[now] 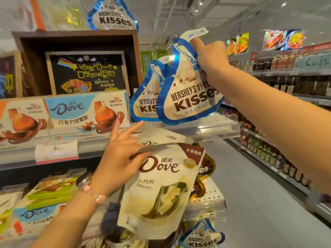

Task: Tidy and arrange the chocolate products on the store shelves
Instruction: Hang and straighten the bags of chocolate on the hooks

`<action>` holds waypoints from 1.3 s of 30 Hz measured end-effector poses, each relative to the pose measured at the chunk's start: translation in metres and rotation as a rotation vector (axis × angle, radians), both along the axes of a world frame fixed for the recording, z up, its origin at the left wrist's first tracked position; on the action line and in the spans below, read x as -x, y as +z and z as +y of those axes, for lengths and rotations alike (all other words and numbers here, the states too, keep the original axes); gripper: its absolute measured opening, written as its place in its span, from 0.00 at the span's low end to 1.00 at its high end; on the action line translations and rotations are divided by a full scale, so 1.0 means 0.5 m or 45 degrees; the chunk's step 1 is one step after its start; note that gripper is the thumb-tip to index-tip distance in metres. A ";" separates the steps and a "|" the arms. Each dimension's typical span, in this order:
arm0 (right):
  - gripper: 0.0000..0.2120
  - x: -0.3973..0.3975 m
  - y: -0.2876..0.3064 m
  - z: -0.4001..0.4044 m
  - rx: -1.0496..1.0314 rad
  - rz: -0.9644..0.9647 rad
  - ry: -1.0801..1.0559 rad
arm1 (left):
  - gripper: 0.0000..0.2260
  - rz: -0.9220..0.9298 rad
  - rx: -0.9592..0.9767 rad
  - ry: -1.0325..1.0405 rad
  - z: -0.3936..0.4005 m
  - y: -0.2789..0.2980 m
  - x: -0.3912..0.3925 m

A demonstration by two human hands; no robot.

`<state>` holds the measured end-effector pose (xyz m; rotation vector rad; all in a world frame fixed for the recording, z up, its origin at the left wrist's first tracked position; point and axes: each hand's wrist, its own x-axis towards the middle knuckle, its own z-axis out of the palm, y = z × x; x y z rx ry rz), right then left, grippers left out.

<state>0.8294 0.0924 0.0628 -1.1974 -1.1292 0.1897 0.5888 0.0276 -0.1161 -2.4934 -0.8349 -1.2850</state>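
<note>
- Left hand [119, 158], beaded bracelet [91, 191] at the wrist: thumb and lower fingers pinch the top edge of a white Dove pouch [159, 190]; index and middle fingers extended, spread.
- Pouch hangs tilted in front of the lower shelf stock.
- Right hand [212, 60] grips the neck of a blue-and-white Hershey's Kisses bag [189, 97], fingers curled round it.
- Bag sits above the clear shelf rail [215, 127], overlapping a second Kisses bag [145, 99].
- Dove boxes [86, 111] to the left on the same shelf.

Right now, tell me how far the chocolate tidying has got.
Done: the Dove boxes stand in a row on the upper shelf. In hand: the right hand grips a Hershey's Kisses bag by its top, beside another Kisses bag; the left hand holds a white Dove pouch. Left: the lower-shelf boxes look jumbled.
</note>
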 end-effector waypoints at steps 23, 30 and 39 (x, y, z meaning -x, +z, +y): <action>0.21 0.009 -0.138 0.038 -0.021 -0.436 0.285 | 0.13 -0.036 0.046 0.022 0.070 0.029 -0.022; 0.10 -0.034 -0.146 0.018 0.183 -0.506 0.626 | 0.12 -0.047 0.058 0.025 0.075 0.026 -0.022; 0.30 -0.005 -0.180 0.021 -0.066 -0.593 0.284 | 0.16 -0.016 0.058 0.037 0.069 0.026 -0.023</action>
